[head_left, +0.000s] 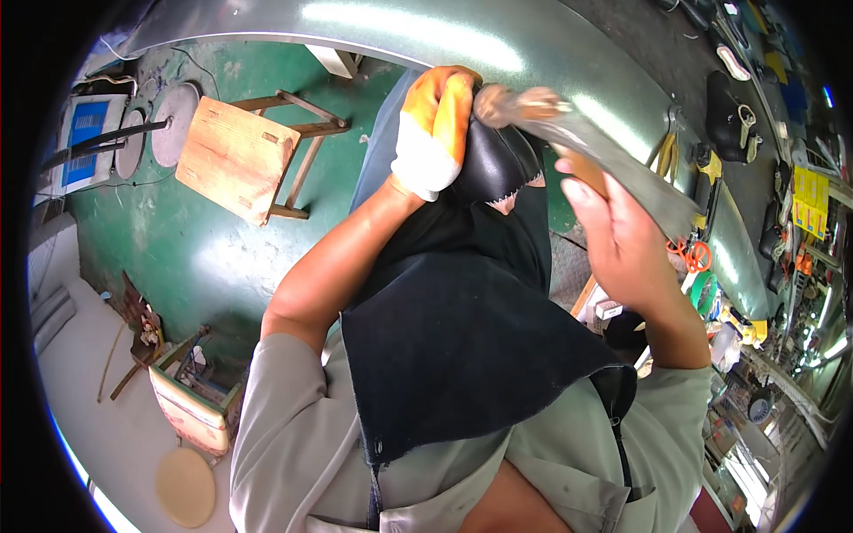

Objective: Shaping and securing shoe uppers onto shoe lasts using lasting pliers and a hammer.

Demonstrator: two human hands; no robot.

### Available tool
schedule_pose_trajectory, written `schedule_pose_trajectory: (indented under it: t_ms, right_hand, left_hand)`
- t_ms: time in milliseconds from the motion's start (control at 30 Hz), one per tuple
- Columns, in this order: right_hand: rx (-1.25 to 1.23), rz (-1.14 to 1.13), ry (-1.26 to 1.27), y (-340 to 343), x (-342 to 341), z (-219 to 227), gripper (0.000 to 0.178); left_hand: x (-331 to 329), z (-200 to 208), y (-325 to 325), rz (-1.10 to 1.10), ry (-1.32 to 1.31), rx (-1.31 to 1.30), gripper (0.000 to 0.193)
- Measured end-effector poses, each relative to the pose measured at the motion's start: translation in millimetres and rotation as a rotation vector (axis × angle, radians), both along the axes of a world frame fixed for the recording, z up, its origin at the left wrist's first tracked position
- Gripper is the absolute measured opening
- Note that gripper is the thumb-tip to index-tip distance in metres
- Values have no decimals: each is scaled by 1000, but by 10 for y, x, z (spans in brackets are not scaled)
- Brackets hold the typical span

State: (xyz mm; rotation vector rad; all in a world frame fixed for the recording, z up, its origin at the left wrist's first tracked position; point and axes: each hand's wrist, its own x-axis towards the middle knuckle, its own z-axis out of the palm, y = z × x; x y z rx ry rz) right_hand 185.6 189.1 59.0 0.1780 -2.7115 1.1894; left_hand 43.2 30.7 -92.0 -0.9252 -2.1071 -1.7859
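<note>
My left hand (431, 133), in an orange-and-white glove, is closed on the far left side of a black leather shoe upper (498, 169) lying over my lap. The leather looks stretched round, with a ragged edge and a pinkish layer beneath it on the near side. Over to the right, my bare right hand (613, 231) is wrapped round the wooden handle of a hammer (622, 160). Motion smears the hammer; its long grey part and knobby brown end slant across the leather's far right side. Whether that end touches the leather, I cannot tell. A dark apron (453, 355) covers my front.
A shiny metal-covered bench (418, 35) curves across the far side and down the right, with orange-handled scissors (693, 255), green tape (703, 293) and several tools on it. To the left, a wooden stool (235, 155) lies tipped on the green floor.
</note>
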Motion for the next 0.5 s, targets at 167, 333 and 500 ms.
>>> schedule_pose_trajectory:
  t_ms: [167, 333, 500]
  right_hand:
    - [198, -1, -167, 25, -26, -153, 14]
    - [-18, -19, -93, -101, 30, 75, 16]
    - [117, -42, -176, 22, -127, -165, 32]
  left_hand:
    - [-7, 27, 12, -7, -23, 15, 16]
    - [-16, -42, -40, 0, 22, -2, 17]
    - [-16, 19, -79, 5, -88, 34, 22]
